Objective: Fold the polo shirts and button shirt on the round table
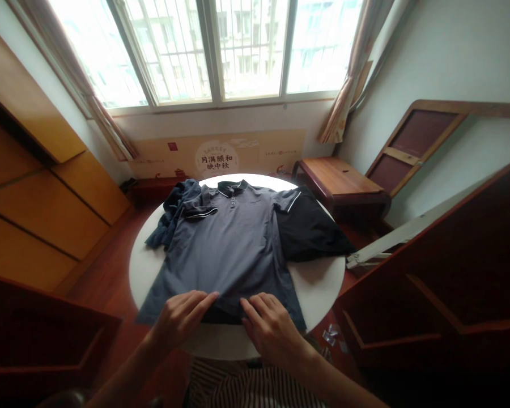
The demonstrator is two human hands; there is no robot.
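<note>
A dark grey polo shirt (pixel 229 243) lies spread front side up on a round white table (pixel 323 289), its collar towards the window. At its bottom hem, my left hand (pixel 185 314) pinches the cloth left of the middle. A short gap to the right, my right hand (pixel 272 323) grips the same hem between thumb and fingers. The hem is lifted a little between them, and dark cloth shows beneath. Beside the left sleeve sits a crumpled dark blue garment (pixel 170 218). Black folded cloth (pixel 310 226) lies partly under the right sleeve.
A low wooden side table (pixel 344 178) stands at the back right. Orange cabinets (pixel 38 198) line the left wall. Dark wooden panels (pixel 442 300) rise close on the right. Small clear plastic pieces (pixel 331 334) lie on the floor near the table. A window (pixel 216 51) is ahead.
</note>
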